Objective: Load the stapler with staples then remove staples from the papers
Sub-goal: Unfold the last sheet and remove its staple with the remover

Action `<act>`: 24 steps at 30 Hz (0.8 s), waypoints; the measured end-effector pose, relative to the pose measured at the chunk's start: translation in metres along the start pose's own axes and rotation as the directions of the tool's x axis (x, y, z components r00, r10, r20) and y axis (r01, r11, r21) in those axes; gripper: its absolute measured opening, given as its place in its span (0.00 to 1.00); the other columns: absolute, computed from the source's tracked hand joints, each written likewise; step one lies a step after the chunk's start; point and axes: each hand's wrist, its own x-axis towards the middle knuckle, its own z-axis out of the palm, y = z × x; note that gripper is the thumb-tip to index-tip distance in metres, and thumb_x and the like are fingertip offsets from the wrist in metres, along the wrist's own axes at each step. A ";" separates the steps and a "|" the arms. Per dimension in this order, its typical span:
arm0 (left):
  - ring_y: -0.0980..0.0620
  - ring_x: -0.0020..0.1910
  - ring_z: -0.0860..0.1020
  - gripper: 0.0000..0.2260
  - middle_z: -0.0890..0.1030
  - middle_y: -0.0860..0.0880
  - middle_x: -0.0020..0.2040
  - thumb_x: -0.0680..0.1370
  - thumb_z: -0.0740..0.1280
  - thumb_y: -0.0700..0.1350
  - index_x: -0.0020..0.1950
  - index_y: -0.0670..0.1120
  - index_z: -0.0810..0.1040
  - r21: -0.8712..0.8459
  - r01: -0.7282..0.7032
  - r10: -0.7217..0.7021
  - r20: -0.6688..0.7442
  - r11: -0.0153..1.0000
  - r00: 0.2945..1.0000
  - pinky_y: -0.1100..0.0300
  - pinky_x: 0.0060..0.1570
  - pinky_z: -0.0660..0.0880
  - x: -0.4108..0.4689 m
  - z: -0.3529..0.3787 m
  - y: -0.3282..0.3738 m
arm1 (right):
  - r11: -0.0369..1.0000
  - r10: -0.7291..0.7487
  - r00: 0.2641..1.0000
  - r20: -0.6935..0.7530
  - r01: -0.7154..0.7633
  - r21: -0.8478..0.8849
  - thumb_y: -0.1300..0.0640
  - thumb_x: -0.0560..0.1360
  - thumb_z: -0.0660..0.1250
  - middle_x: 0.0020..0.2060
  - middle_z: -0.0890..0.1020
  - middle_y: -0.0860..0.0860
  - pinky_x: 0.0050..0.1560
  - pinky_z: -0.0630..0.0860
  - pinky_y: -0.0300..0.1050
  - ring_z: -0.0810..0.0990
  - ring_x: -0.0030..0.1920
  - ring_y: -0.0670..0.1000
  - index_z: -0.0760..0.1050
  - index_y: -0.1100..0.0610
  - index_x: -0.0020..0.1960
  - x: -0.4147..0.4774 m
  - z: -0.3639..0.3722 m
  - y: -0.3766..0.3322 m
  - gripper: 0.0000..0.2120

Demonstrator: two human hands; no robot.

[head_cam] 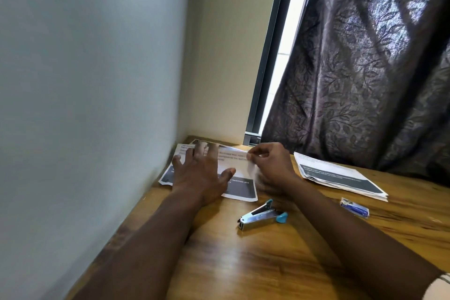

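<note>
A printed paper with dark bands lies at the far left of the wooden desk. My left hand rests flat on it with fingers spread. My right hand pinches the paper's upper right corner, which is lifted and blurred. A silver stapler with blue ends lies on the desk just in front of the paper, its arm hinged partly up. A small blue box of staples sits to the right of the stapler. No staple is clear enough to see.
A second stack of printed papers lies at the back right, under a dark patterned curtain. A wall runs along the desk's left edge. Bare desk wood fills the foreground between my forearms.
</note>
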 end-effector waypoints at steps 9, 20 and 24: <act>0.42 0.76 0.65 0.28 0.66 0.45 0.77 0.78 0.62 0.57 0.76 0.50 0.66 0.061 -0.207 0.203 -0.591 0.976 0.781 0.35 0.74 0.56 -0.002 -0.037 0.015 | 0.832 -0.540 0.828 -0.150 0.498 -0.245 0.54 0.78 0.70 0.49 0.84 0.47 0.54 0.78 0.47 0.78 0.53 0.44 0.83 0.52 0.54 -0.046 -0.097 -0.047 0.07; 0.45 0.47 0.82 0.12 0.86 0.45 0.49 0.79 0.66 0.52 0.54 0.45 0.81 0.075 -0.522 0.399 -0.738 0.850 0.544 0.45 0.67 0.66 -0.044 -0.055 0.070 | 0.892 -0.396 0.875 -0.279 0.439 0.110 0.58 0.79 0.69 0.48 0.85 0.47 0.47 0.85 0.48 0.85 0.51 0.48 0.81 0.54 0.53 -0.119 -0.196 -0.045 0.04; 0.47 0.48 0.78 0.12 0.83 0.45 0.50 0.82 0.64 0.49 0.59 0.45 0.80 0.044 -0.678 0.484 -0.734 0.734 0.477 0.49 0.59 0.68 -0.061 -0.048 0.100 | 0.913 -0.274 0.890 -0.365 0.360 0.191 0.60 0.79 0.68 0.48 0.86 0.50 0.49 0.83 0.43 0.86 0.50 0.49 0.81 0.54 0.52 -0.150 -0.236 -0.024 0.05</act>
